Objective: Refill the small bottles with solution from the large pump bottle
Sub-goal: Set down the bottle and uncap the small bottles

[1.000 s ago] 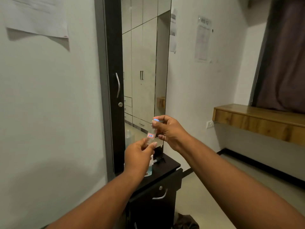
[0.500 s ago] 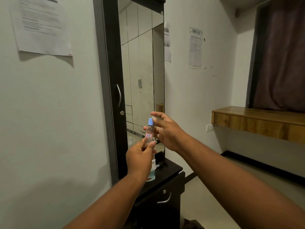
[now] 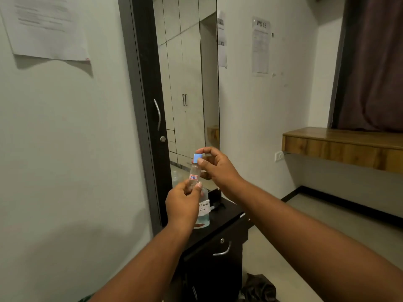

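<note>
Hands meet in front of a tall mirror set in a dark frame [image 3: 187,83]. The left hand [image 3: 183,203] grips the lower body of a small clear plastic bottle with a red-bordered label [image 3: 194,174], holding it upright in the air above a black cabinet worktop [image 3: 226,211]. The right hand [image 3: 214,166] pinches the bottle's pale blue cap [image 3: 198,158] between thumb and forefinger, the other fingers curled loosely behind. The step in hand looks like turning the cap, though whether it is coming off or going on cannot be told from this view. To do it well, the left grip should hold the bottle steady and vertical so nothing spills, while the right fingers twist only the cap and keep a firm hold so it does not drop. Just behind and below the left hand stands the large clear bottle with a white handwritten label [image 3: 204,211], resting on the worktop with a little bluish liquid at its base; its pump top is hidden by the hand. The liquid level in the small bottle is hard to make out. The label writing is partly covered. Other small bottles are not visible.
</note>
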